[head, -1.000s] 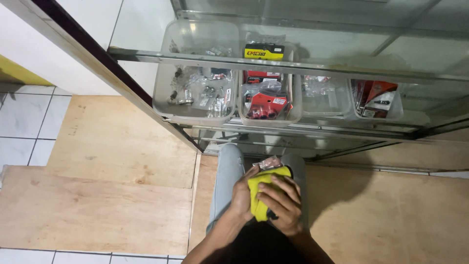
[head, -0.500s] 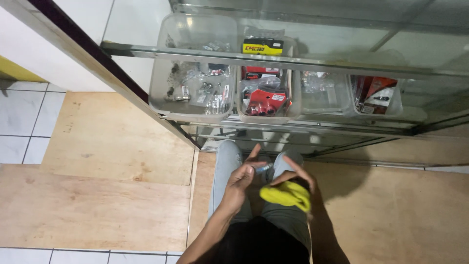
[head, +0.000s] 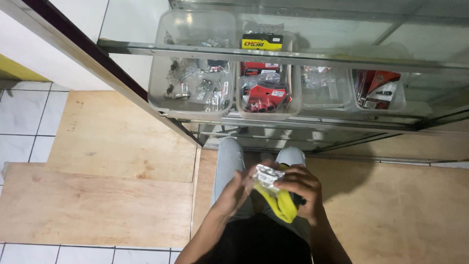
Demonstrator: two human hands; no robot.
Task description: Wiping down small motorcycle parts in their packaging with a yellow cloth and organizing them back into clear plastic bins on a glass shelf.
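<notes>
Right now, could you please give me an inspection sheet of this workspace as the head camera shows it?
Surface: plywood floor with white tiles at the left.
Things in hand: a small clear packet and a yellow cloth, held together in front of the legs.
Clutter: clear bins on a glass shelf, holding bagged small metal parts and red packets; a yellow and black box sits behind them.
Hands: left hand touches the packet; right hand has its fingers closed around the cloth.
Cables: nothing seen.
Surroundings: metal-framed glass cabinet, white wall at upper left.
</notes>
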